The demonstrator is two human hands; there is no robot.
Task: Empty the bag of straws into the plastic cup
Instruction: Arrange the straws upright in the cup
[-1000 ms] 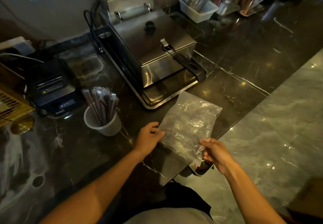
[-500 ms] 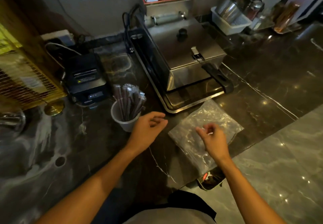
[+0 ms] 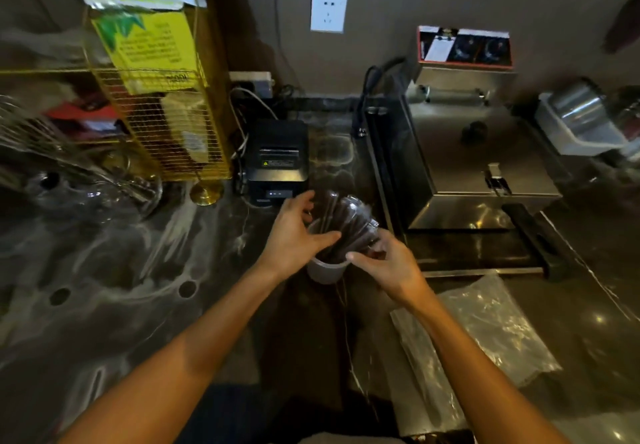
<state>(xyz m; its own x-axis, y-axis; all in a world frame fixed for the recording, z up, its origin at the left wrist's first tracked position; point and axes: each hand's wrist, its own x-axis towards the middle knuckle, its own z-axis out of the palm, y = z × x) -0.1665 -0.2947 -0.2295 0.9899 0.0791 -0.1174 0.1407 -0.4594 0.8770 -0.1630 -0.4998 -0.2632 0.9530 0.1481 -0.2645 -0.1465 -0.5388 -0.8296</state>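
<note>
Looking across the dark marble desk (image 3: 104,305), we see the steel fryer (image 3: 478,166) at the back right and a black receipt printer (image 3: 277,159) behind the work spot. The clear bag (image 3: 485,326) lies flat and slack on the desk to the right, near our right forearm. It looks empty, so we judge the pouring itself is done.

The plastic cup (image 3: 325,270) stands upright between our two hands, in front of the printer. The wrapped straws (image 3: 349,222) stand in it as a loose bundle, leaning up and away from us, their tops fanned out above the rim.

Our left hand (image 3: 294,236) cups the bundle from the left, fingers curved around the far side and thumb laid across the front. It looks like a loose hold, not a firm squeeze. Our right hand (image 3: 384,267) comes in from the right with fingers bent, its thumb pointing at the rim; whether it is touching the straws or only the cup we cannot tell.

We judge the step in hand is tidying: gathering the straws so they sit straight and none spill. The next move calls for a gentle press inward from both sides, keeping the light cup from tipping, then letting go.
</note>
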